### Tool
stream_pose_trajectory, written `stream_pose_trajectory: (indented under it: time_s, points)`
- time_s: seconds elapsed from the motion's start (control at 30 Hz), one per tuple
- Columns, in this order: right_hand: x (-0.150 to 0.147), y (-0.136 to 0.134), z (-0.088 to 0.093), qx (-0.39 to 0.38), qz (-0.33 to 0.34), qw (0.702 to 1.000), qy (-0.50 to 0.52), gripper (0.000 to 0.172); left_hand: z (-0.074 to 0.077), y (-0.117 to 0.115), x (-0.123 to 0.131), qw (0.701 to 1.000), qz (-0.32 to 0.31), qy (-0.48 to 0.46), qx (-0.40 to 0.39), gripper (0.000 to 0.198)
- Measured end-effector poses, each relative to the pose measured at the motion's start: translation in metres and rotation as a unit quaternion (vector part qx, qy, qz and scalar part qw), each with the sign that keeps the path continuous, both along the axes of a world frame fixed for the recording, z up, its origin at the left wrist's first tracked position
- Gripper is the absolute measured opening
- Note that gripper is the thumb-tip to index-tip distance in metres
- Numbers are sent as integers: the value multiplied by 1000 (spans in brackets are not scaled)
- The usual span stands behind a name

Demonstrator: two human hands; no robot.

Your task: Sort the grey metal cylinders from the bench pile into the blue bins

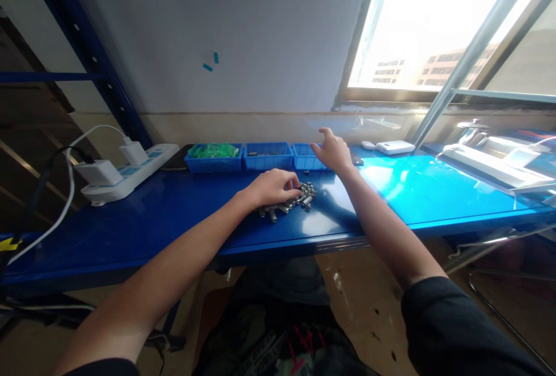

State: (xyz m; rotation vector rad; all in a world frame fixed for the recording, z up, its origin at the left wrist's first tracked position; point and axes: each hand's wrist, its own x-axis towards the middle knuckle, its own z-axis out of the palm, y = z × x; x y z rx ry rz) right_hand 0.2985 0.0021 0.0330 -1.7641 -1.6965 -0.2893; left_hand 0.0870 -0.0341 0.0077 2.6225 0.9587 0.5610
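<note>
A loose pile of small silvery metal fittings (307, 190) lies on the blue table. Over its left part rests my left hand (274, 186), thumb and fingers curled together at the pile; whatever is between the fingertips is too small to make out. My right hand (333, 151) hovers at the right blue bin (303, 159), fingers apart and index finger stretched out, with nothing visible in it. The middle blue bin (268, 161) has a few small metal pieces inside. In the left blue bin (214, 165) is a heap of green plastic material (214, 150).
A white power strip (130, 176) with plugged-in chargers stands at the left. White boxy devices (395, 147) sit by the wall at the right, beyond bright glare. A metal frame bar (456, 75) slants before the window. The table's front edge runs near my lap.
</note>
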Motion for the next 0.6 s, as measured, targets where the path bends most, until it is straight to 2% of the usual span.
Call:
stream_pose_trajectory:
  time_s: [0.13, 0.23, 0.3, 0.37, 0.43, 0.6]
  points:
    - [-25, -6, -6, -47, 167, 985, -17, 35, -1, -3, 7, 1000, -2, 18, 22, 17]
    - [-45, -11, -10, -73, 273, 959, -24, 26, -1, 9, -1, 998, 29, -44, 15, 11]
    - [-53, -13, -12, -60, 298, 953, -5, 26, 2, 19, -11, 988, 84, -127, 15, 8]
    - [-57, -16, -14, -24, 311, 950, 20, 28, 6, 28, -21, 964, 148, -220, 10, 13]
    - [-61, -18, -16, 12, 328, 944, 31, 28, 11, 33, -28, 937, 176, -302, -16, 19]
    - [-72, -25, -19, 71, 331, 941, 17, 21, 14, 35, -29, 897, 103, -412, -120, 32]
